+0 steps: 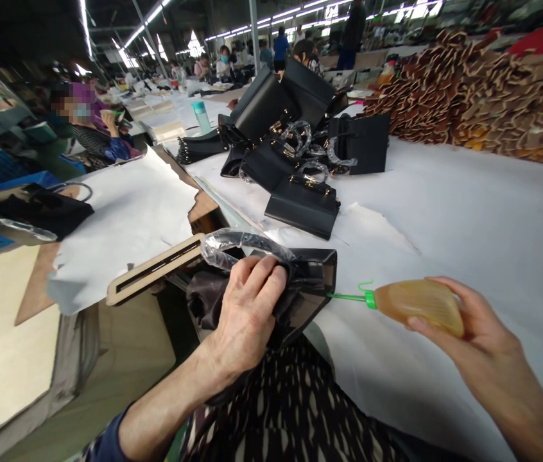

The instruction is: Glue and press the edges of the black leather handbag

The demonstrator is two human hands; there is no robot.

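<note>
My left hand (247, 308) grips a black leather handbag (312, 282) at the table's near edge, fingers pressed over its top. The bag's handle (237, 244), wrapped in clear plastic, arches up beside my fingers. My right hand (474, 340) holds an amber squeeze bottle (420, 305) with a green cap and a thin green nozzle (346, 296). The nozzle tip points at the bag's right edge and touches or nearly touches it.
A pile of finished black handbags (300, 141) lies further back on the white paper-covered table (468, 212). Stacks of brown cut pieces (483, 96) line the right. A slotted wooden jig (153, 269) sticks out left of the bag. Masked co-workers sit at the tables beyond.
</note>
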